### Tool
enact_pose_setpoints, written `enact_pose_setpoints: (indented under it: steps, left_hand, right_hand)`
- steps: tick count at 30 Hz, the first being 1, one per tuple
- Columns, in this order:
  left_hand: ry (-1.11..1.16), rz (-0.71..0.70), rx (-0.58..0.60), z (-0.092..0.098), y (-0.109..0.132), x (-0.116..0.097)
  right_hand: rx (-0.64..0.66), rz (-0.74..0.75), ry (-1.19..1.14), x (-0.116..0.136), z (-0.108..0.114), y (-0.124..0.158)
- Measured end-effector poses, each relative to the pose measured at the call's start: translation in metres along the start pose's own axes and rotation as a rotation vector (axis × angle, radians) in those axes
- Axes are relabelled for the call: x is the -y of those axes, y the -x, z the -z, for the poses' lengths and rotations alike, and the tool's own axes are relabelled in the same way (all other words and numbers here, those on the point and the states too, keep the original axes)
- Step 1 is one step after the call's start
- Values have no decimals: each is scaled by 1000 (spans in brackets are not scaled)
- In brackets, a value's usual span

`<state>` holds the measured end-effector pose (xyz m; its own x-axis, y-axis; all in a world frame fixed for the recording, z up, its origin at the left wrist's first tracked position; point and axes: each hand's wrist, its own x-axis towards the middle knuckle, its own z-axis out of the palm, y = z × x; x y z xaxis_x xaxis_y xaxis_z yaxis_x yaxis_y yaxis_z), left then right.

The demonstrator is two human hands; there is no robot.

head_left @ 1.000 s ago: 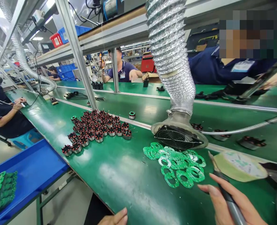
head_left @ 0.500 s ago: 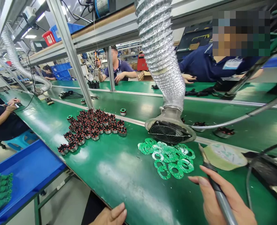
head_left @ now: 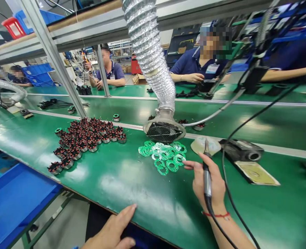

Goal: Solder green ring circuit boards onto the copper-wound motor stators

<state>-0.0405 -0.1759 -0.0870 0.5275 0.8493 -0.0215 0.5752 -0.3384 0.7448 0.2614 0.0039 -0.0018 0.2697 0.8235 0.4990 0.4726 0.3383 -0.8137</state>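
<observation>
My right hand [head_left: 207, 180] is closed round a soldering iron [head_left: 206, 173], tip pointing up and away, its black cable trailing back past my wrist. My forefinger reaches toward a heap of green ring-shaped circuit boards [head_left: 163, 155] lying on the green bench [head_left: 132, 186]. My left hand [head_left: 113, 228] rests flat on the bench's near edge, fingers stretched out, holding nothing. A cluster of small wound motor stators [head_left: 85, 140] lies to the left of the boards.
A silver fume hose with a fan mouth [head_left: 164, 131] hangs just behind the boards. A soldering iron stand [head_left: 242, 152] and a roll of tape [head_left: 206, 145] sit to the right. A blue tray [head_left: 15, 197] is at lower left. Other people work across the conveyor.
My view has swung right and down. My right hand with the iron has moved forward toward the boards, and my left hand has come further onto the bench edge.
</observation>
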Motion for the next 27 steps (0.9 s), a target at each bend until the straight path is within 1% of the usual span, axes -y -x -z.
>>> enact_pose_setpoints:
  steps: [2,3,4,5,6,7,9,10,11,12,14,15,17,19,21,22,24,27]
  left_hand:
    - [221,56,18,16,-5,-13]
    - [349,90,58,29,-7,-22]
    - [461,151,140,45,-9,-32]
    - [516,194,222,65,-11,-42]
    - [509,177,250,86,-13,-52]
    - [459,134,251,109,-17,-61]
    - [413,60,167,153,-33,-74]
    - [405,45,119,173,-47,-78]
    - [370,38,104,190,-65,-79]
    - [318,56,56,204,-88,-79]
    - [226,77,-75,227,-143,-73]
    - [168,90,-153,236,-175,-68]
    - [-14,188,-300,250,-238,-56]
    - [-80,222,-357,260,-297,-44]
    - [-147,243,-373,263,-346,-34]
    - [-182,247,-371,263,-367,-29]
    - [-256,251,-350,258,-401,-22]
    - [-346,279,-288,245,-436,-11]
  right_hand:
    - [-25,27,26,-7,0,-4]
    - [-36,50,56,-10,1,-7]
    - [-48,74,95,-14,2,-11]
    - [-56,90,139,-19,3,-14]
    - [-59,94,179,-26,5,-19]
    - [-48,86,206,-32,7,-23]
    - [23,38,208,-47,11,-31]
    - [80,22,191,-53,13,-34]
    - [103,16,181,-57,15,-36]
    - [111,18,176,-60,16,-37]
    - [69,42,166,-61,18,-38]
    - [57,66,164,-60,17,-37]
    - [62,103,169,-58,16,-35]
    - [73,121,177,-57,13,-34]
    - [84,125,193,-59,10,-33]
    - [84,125,204,-60,8,-33]
    - [75,117,225,-62,4,-33]
    - [50,85,242,-66,0,-31]
